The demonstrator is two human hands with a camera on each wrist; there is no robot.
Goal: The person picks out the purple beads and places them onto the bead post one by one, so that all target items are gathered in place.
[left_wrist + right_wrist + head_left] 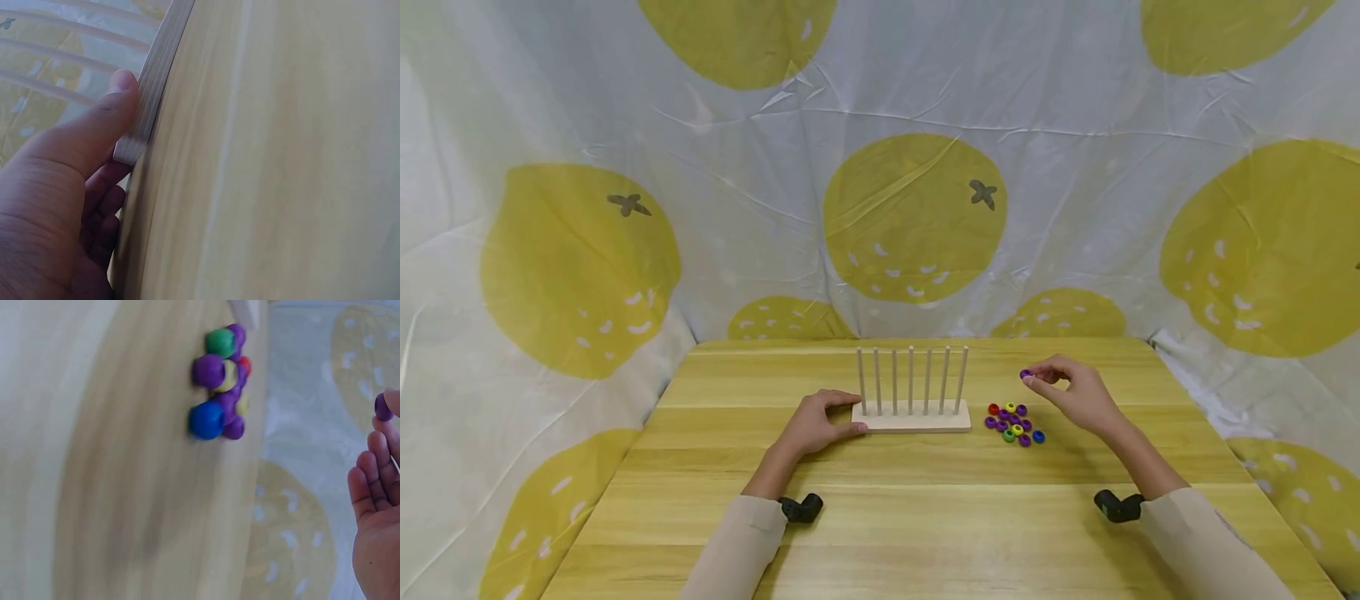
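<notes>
A pale wooden peg stand [912, 421] with a row of several upright rods stands mid-table. My left hand [814, 427] grips the left end of its base; in the left wrist view the thumb lies along the base's [150, 94] side edge. My right hand [1078, 396] is raised above the table, right of the stand, and pinches a purple bead [1026, 375] between thumb and fingertips. The same purple bead [383, 407] shows at the right edge of the right wrist view. Below it lies a loose cluster of beads, among them a green bead [220, 342] and a blue bead [206, 420].
The bead cluster also holds a red bead [993, 409], two yellow ones and several purple ones, just right of the stand. The wooden table [887, 517] ends at the back against a white curtain [760, 208] printed with yellow fruit.
</notes>
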